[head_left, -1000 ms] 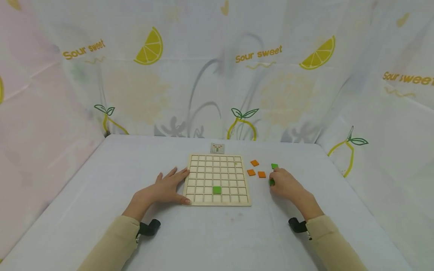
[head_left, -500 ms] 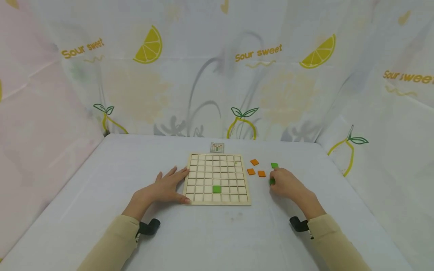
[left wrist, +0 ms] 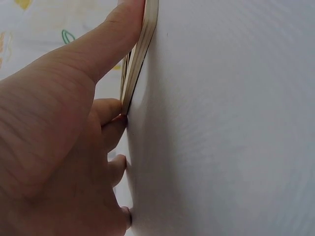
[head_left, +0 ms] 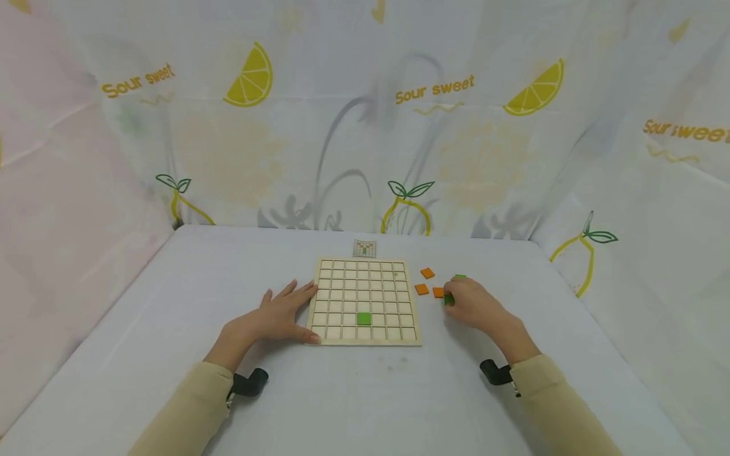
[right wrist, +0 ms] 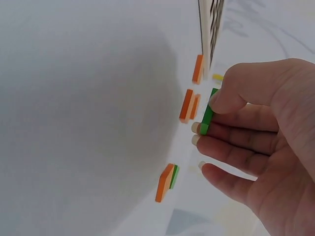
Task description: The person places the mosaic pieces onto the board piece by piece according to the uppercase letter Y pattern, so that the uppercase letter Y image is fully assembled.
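My left hand (head_left: 274,321) rests with spread fingers along the left edge of a wooden grid board (head_left: 365,342), its thumb on the near left corner. In the left wrist view, the thumb and fingers touch the board's side (left wrist: 138,69). My right hand (head_left: 476,304), right of the board, pinches a green square tile (right wrist: 208,115) between thumb and fingers, lifted off the table. Another green tile (head_left: 364,318) lies in a cell of the board's second row from the front. Close to the right hand are orange tiles (head_left: 421,289) and a partly hidden green tile (head_left: 460,277).
A small printed pattern card (head_left: 364,248) lies behind the board. In the right wrist view, one more orange tile (right wrist: 165,183) stands out near a green one (right wrist: 174,177). A white cloth covers the table (head_left: 365,405); printed curtains (head_left: 342,126) surround it.
My right hand has shifted slightly left with the green tile, towards the orange tiles, and now partly covers the farther green tile. The left hand and the board stay in place.
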Demonstrator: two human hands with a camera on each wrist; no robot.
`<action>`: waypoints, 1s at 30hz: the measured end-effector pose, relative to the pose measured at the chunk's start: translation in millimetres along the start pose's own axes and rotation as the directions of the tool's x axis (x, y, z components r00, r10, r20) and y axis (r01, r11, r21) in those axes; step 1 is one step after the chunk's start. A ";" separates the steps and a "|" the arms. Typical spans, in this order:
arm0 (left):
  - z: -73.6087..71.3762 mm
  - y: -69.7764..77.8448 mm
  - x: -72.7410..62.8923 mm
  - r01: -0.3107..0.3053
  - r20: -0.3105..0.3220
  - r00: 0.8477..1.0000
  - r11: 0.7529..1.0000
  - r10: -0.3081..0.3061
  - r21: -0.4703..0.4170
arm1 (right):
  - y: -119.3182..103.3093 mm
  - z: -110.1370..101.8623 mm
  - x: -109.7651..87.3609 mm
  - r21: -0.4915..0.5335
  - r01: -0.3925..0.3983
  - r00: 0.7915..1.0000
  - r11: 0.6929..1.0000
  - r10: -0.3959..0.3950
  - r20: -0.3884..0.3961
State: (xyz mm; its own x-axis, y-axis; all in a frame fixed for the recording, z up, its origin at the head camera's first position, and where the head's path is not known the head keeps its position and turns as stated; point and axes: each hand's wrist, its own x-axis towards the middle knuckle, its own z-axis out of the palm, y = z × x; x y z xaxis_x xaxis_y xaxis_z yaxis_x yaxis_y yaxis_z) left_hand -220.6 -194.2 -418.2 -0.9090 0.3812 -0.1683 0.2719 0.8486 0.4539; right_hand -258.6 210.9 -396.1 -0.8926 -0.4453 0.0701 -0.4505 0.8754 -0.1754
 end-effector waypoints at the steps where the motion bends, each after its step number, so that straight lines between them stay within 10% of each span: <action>1: -0.3 0.0 -0.4 0.003 0.003 1.000 1.000 -0.003 0.000 | -2.0 0.2 0.8 0.001 0.003 1.000 1.000 -0.003 -0.004; 30: -3.1 2.8 -2.9 -0.003 -0.003 1.000 1.000 0.003 -0.016 | -45.8 10.0 21.0 0.038 0.076 0.997 0.996 -0.077 0.008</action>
State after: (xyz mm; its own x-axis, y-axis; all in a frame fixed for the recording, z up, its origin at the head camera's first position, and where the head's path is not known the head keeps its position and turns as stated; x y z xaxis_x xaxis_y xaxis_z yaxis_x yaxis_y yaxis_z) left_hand -218.2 -194.1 -413.8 -0.9090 0.3829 -0.1644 0.2698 0.8415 0.4680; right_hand -256.6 159.6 -396.4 -0.8553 -0.5126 0.0757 -0.5164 0.8311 -0.2066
